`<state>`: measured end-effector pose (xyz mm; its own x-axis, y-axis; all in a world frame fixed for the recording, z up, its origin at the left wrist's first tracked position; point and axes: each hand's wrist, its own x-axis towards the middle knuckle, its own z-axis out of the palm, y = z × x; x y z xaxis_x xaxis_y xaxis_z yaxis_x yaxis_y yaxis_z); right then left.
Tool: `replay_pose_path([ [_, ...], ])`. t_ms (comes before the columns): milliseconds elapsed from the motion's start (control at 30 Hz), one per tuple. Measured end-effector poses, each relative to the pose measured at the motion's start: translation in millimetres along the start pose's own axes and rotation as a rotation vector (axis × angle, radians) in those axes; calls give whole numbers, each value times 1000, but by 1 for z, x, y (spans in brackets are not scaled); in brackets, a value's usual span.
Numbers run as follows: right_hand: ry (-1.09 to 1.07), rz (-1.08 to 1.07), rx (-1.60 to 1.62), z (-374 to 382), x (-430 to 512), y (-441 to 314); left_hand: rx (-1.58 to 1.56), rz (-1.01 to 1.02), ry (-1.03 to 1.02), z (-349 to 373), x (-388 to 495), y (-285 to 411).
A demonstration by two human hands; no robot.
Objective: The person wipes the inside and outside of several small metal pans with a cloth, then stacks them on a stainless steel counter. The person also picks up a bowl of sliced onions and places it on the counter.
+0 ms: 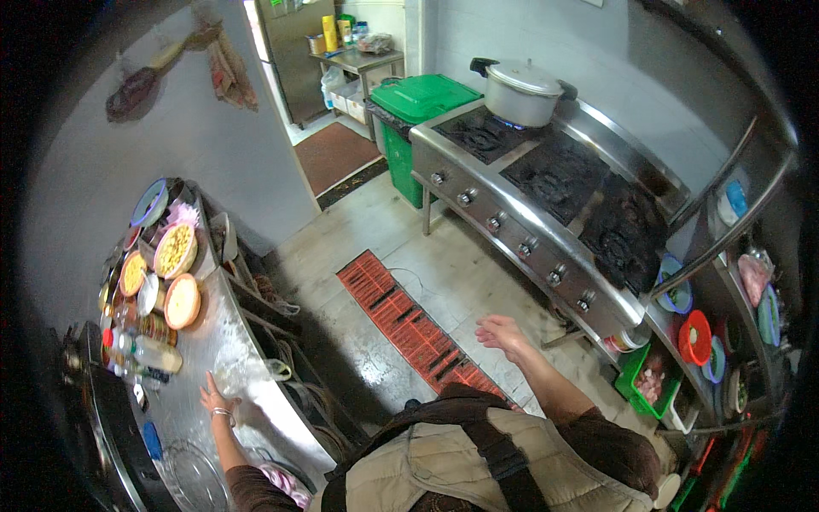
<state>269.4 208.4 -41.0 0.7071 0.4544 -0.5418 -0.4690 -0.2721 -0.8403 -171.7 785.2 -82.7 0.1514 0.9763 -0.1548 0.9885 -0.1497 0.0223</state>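
My left hand (219, 398) is over the stainless steel counter (243, 339), its fingers apart and nothing in it; whether it touches the metal I cannot tell. Close by stand plastic bottles (160, 354) and a blue object (152, 440), with a clear round dish (195, 477) nearer to me. My right hand (502, 334) hangs empty in the air above the floor, between the red slatted mat (409, 313) and the gas range (524, 211). Its fingers are loosely extended. Farther along the counter are bowls of yellow pieces (175, 251) and a bowl of pale yellow food (182, 301).
A lidded pressure cooker (524, 93) sits over a blue flame at the range's far end. Beside the range stands a green bin (425, 99). At right, shelves hold a red bowl (695, 338) and a green basket of pinkish pieces (649, 384). A brown doormat (336, 153) lies beyond.
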Motion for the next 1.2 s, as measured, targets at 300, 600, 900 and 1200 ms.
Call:
replay_pose_path([
  [300,109,92,84,-22,95,-25,82,0,-74,26,79,38],
  [600,81,11,71,-16,319,-173,-553,-228,343,4,133,99],
  [900,-52,-172,259,32,543,-356,-1585,-17,286,3,234,264],
  [1200,306,-151,477,26,726,-459,-1702,-11,-78,-51,398,539],
])
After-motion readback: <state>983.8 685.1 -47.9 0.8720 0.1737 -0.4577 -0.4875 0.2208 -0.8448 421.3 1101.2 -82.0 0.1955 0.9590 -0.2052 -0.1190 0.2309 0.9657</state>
